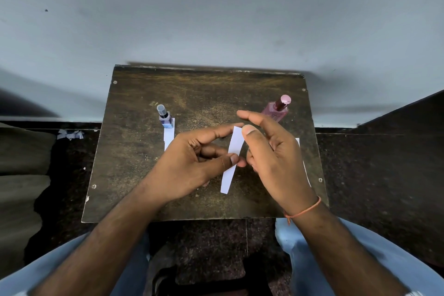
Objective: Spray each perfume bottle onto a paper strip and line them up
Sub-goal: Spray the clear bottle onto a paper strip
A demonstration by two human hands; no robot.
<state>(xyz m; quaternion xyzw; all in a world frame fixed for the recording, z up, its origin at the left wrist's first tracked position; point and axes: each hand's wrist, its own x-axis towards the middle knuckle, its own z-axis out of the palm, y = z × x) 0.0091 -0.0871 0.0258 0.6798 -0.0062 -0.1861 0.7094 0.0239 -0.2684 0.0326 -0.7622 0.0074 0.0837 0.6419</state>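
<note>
Over the middle of the small dark table [134, 175], a plain white paper strip [231, 158] hangs slightly curved, pinched by the left hand [192, 166] between thumb and fingers. At three o'clock, the right hand [271, 151] hovers loose and unclenched, grasping nothing. At eleven o'clock stands a blue bottle [165, 119] on another strip [169, 137]; at one o'clock, a pink bottle [277, 108].
</note>
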